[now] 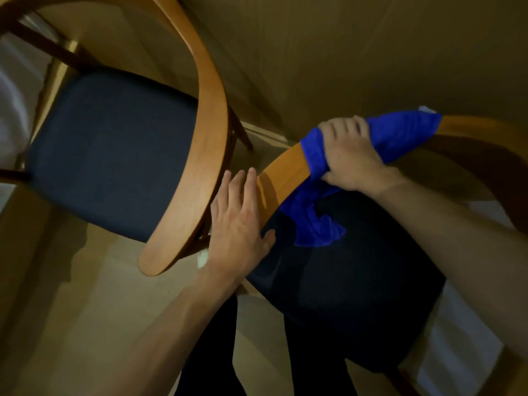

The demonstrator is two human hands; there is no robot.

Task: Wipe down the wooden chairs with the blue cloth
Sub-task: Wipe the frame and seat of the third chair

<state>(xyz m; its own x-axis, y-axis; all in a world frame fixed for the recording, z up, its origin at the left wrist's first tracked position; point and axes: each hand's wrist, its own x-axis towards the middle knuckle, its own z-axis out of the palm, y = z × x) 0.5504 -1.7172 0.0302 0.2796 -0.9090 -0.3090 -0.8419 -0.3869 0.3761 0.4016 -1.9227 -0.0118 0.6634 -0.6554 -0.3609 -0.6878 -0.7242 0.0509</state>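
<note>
Right hand (353, 158) grips the cloth (400, 132) wrapped over the near chair's backrest (285, 172). The rail's long axis runs lower-left toward the left hand (238, 224), which rests flat, fingers straight, at its end.

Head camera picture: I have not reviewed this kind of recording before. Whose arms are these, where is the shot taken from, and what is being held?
There is no machine here. A person wears a wide-angle camera on the head, looking forward and down, so the two bare arms coming up from the bottom edge are their own, and straight lines look bent.

The right hand grips a blue cloth wrapped over the curved wooden backrest of the nearer chair, with one end of the cloth hanging down over its dark seat. The left hand lies flat, fingers straight, on the same backrest's end, apparently steadying it.

To the left stands a second chair with the same wooden back and dark seat cushion. Both stand on a pale floor.
</note>
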